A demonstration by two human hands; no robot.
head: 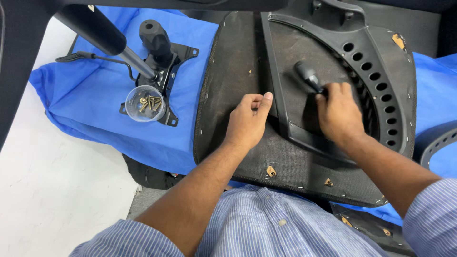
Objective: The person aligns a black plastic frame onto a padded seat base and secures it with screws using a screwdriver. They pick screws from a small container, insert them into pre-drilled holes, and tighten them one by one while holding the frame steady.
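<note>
- The right hand (339,114) is clenched around the dark handle of a screwdriver (308,76), held tilted with its tip hidden under the fingers, over the middle of the black plastic bracket (376,52).
- The left hand (248,120) rests on the upturned chair seat (233,71), its fingers (251,101) loosely curled and grasping nothing, the thumb stretched out to touch the bracket's left edge.
- The seat lies underside up, covered in dark fabric stapled along its rim, with small torn spots showing pale wood near its front edge; it takes up the middle and right of the worktop.
- The bracket lies on the seat; a curved row of round holes runs down its right side.
- A blue cloth (95,109) covers the worktop under the seat and reaches towards the left and right edges.
- On the cloth, left of the seat and well apart from both hands, sits a black metal chair mechanism (164,62) with a knob and a thin lever.
- A clear round plastic cup (145,103) holding brass-coloured screws rests on the near end of the mechanism.
- A black gas-lift cylinder (100,31) slants in from the upper left, its metal rod ending at the mechanism.
- At the lower left the floor (52,181) is pale and speckled, open beside the cloth.
- Another perforated black part (435,143) shows at the right edge.
- Striped blue sleeves frame the bottom.
</note>
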